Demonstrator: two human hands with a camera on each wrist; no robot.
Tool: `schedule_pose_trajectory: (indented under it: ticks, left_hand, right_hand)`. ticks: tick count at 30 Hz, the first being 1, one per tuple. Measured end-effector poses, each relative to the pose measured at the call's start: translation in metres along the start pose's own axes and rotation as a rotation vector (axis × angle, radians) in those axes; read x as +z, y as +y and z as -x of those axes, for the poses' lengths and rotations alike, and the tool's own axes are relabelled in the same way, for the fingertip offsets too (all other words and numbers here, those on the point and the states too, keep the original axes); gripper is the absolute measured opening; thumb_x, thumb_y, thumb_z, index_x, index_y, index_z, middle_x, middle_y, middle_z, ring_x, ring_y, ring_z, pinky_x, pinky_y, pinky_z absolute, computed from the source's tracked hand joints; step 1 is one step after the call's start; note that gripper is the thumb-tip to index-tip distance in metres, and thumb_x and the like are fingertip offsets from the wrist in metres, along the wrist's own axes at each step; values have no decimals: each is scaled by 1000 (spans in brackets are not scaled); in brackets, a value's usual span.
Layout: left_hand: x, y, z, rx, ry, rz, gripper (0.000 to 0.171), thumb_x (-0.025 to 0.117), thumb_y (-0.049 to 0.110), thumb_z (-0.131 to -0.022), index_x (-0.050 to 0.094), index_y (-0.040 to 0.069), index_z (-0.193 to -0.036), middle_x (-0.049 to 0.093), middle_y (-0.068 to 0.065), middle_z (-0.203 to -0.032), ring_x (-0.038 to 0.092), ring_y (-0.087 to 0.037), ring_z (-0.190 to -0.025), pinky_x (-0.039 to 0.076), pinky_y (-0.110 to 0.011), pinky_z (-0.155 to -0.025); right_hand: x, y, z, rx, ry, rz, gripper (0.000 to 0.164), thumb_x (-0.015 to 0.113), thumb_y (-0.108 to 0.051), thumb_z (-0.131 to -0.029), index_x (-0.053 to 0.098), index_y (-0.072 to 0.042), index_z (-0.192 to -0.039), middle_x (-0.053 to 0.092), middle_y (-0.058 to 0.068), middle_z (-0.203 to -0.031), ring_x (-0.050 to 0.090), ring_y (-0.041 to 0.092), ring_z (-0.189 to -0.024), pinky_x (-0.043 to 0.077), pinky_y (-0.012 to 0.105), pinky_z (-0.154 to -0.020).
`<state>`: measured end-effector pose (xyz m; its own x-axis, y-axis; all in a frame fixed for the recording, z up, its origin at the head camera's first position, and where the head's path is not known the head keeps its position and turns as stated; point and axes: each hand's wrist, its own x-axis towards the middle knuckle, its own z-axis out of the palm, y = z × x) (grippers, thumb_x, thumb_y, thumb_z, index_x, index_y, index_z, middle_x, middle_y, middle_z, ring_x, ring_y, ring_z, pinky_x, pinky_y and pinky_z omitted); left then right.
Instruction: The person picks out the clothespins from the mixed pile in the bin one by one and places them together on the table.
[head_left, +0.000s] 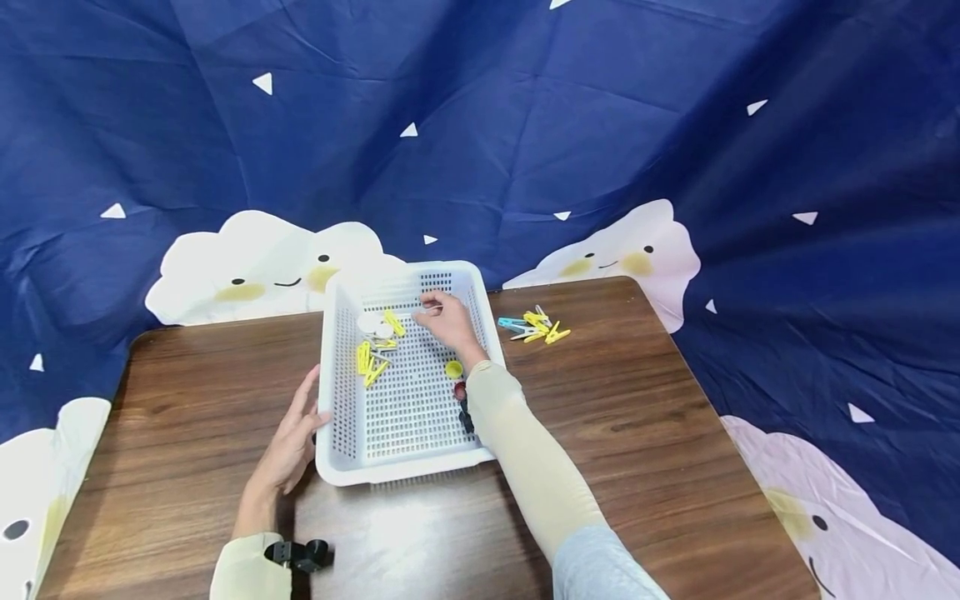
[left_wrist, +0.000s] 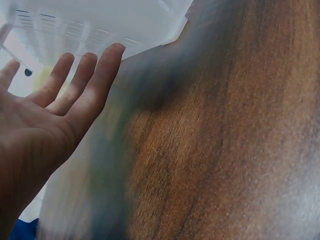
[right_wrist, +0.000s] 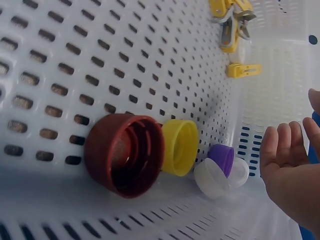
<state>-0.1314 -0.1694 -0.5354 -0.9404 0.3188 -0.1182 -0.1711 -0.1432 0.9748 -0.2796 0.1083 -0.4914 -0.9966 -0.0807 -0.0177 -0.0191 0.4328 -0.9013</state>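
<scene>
A white perforated basket (head_left: 405,475) holds caps and clothespins. Against its left side rests my left hand (head_left: 288,446), thumb at the rim; the left wrist view shows its fingers (left_wrist: 85,102) nearly straight by the outer wall. Inside the far part of the basket, my right hand (head_left: 452,325) hovers with fingers lightly bent, thumb apart and no object visible in it. Nearest it in the right wrist view are white caps (right_wrist: 209,180) and a purple cap (right_wrist: 221,156). A yellow cap (right_wrist: 172,145) and a dark red cap (right_wrist: 102,155) lie farther along the same wall.
Yellow clothespins (head_left: 372,375) and white caps (head_left: 368,323) sit on the basket's left side. Several blue, yellow and grey clothespins (head_left: 534,327) lie on the wooden table (head_left: 637,417) to the right. A blue cloth (head_left: 480,100) with clouds hangs behind.
</scene>
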Motion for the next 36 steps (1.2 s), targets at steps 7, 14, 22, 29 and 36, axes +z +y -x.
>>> schedule_pose_trajectory:
  ticks: [7,14,22,29,36]
  left_hand:
    - [0,-3,-2,30,15,0,73,42,9,-105,6,33,-164,12,-19,-167,43,-23,-136,51,-44,-91]
    - [1,-5,-4,49,23,3,73,40,6,-104,10,34,-164,15,-19,-166,48,-20,-132,52,-43,-90]
    - [0,-2,-1,36,32,6,73,41,7,-104,7,30,-164,13,-21,-166,49,-15,-129,52,-43,-90]
    - [-3,-2,1,30,24,5,73,40,7,-104,6,31,-164,11,-19,-167,43,-16,-134,52,-39,-91]
    - [-1,-3,-2,35,11,7,74,42,9,-104,5,31,-164,9,-20,-167,39,-20,-137,50,-39,-92]
  right_hand:
    - [9,4,-2,-8,-59,64,42,72,-19,-94,64,-4,-133,64,14,-128,61,24,-111,51,37,-90]
    - [16,9,-5,-2,-62,77,37,73,-16,-93,66,-5,-128,67,9,-119,62,20,-106,49,33,-93]
    - [35,21,-11,-21,-86,58,34,74,-9,-89,68,-2,-121,66,6,-105,59,14,-93,49,29,-89]
    - [46,33,-17,5,-69,90,34,78,-12,-87,69,-4,-119,67,2,-103,58,11,-91,48,25,-88]
    - [44,33,-19,37,-37,116,35,80,-15,-86,71,-8,-119,69,1,-106,62,12,-95,49,26,-89]
